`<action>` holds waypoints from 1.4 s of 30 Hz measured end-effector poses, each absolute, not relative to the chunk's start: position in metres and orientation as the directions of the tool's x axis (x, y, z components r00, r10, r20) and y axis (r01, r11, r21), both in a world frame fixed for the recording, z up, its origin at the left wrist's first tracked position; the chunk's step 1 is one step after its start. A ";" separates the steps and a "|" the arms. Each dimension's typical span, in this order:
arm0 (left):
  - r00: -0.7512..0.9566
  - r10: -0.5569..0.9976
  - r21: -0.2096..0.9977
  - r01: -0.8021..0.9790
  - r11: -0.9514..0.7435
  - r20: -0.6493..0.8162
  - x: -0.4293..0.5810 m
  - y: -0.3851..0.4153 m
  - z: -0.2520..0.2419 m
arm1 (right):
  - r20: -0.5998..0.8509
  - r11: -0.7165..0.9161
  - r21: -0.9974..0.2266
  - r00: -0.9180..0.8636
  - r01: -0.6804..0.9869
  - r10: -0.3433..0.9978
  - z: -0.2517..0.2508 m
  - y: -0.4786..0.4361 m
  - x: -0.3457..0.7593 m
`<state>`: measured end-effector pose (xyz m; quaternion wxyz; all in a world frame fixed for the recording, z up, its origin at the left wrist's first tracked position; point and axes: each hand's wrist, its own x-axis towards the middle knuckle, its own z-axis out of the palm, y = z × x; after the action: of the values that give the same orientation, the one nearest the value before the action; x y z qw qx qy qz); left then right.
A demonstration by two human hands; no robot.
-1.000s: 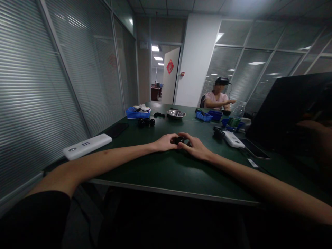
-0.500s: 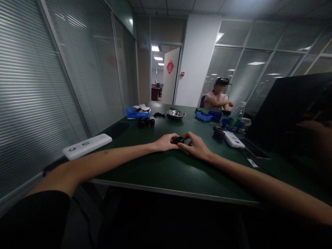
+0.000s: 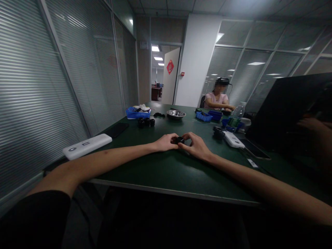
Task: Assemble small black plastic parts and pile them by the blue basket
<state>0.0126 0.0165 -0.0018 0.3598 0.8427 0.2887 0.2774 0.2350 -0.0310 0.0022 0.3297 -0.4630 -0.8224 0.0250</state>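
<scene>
A small round black part is between my two hands, low over the green table. My left hand closes its fingers on the part from the left. From the right, my right hand holds the same part with thumb and curved fingers. Several similar black parts stand in a group beyond my left hand. A shiny metal bowl lies farther back, with small things in it that I cannot make out.
A white power bank and dark phone lie left. Blue baskets stand farther back. To the right are black items, another white power bank, a bottle and a black screen. A person sits opposite.
My hands and the black part have hardly moved. Across the table, the person's arms have shifted lower, toward the tabletop. The hand at the far right has moved slightly.
</scene>
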 end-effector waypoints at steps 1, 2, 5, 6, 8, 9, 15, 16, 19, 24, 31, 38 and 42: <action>0.678 0.687 0.771 0.281 -0.572 0.262 0.013 0.017 -0.002 | 0.523 0.570 -0.344 -0.352 0.747 0.777 0.002 -0.031 0.235; 0.678 0.686 0.773 0.277 -0.571 0.263 0.013 0.017 -0.003 | 0.524 0.570 -0.341 -0.352 0.748 0.776 0.002 -0.031 0.235; 0.677 0.684 0.779 0.264 -0.569 0.271 0.013 0.018 -0.004 | 0.519 0.575 -0.333 -0.364 0.747 0.773 0.004 -0.033 0.235; 0.676 0.684 0.780 0.260 -0.569 0.274 0.013 0.019 -0.005 | 0.517 0.581 -0.331 -0.372 0.744 0.771 0.004 -0.033 0.235; 0.675 0.686 0.781 0.260 -0.567 0.273 0.013 0.019 -0.006 | 0.514 0.599 -0.328 -0.394 0.731 0.762 0.006 -0.034 0.235; 0.674 0.688 0.779 0.266 -0.567 0.271 0.013 0.019 -0.006 | 0.516 0.609 -0.327 -0.403 0.723 0.756 0.006 -0.035 0.234; 0.673 0.686 0.758 0.287 -0.586 0.276 0.013 0.017 -0.003 | 0.503 0.629 -0.300 -0.442 0.717 0.743 0.008 -0.037 0.234; 0.673 0.686 0.758 0.288 -0.586 0.275 0.013 0.016 -0.003 | 0.501 0.632 -0.295 -0.447 0.717 0.741 0.008 -0.037 0.234; 0.672 0.688 0.758 0.290 -0.584 0.273 0.013 0.016 -0.002 | 0.502 0.631 -0.284 -0.448 0.722 0.740 0.008 -0.037 0.234; 0.670 0.689 0.742 0.307 -0.596 0.276 0.012 0.020 -0.006 | 0.495 0.604 -0.278 -0.427 0.747 0.757 0.009 -0.037 0.234; 0.666 0.695 0.767 0.288 -0.574 0.271 0.013 0.022 -0.008 | 0.497 0.596 -0.264 -0.423 0.758 0.758 0.010 -0.037 0.234; 0.692 0.664 0.766 0.253 -0.591 0.285 0.013 0.019 -0.005 | 0.485 0.573 -0.255 -0.410 0.779 0.773 0.008 -0.035 0.236; 0.692 0.660 0.754 0.258 -0.604 0.292 0.013 0.021 -0.006 | 0.492 0.572 -0.246 -0.408 0.782 0.769 0.006 -0.034 0.237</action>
<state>0.0133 0.0205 -0.0062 0.3537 0.8491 0.2703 0.2844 0.2371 -0.0338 0.0058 0.2866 -0.4623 -0.8390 -0.0115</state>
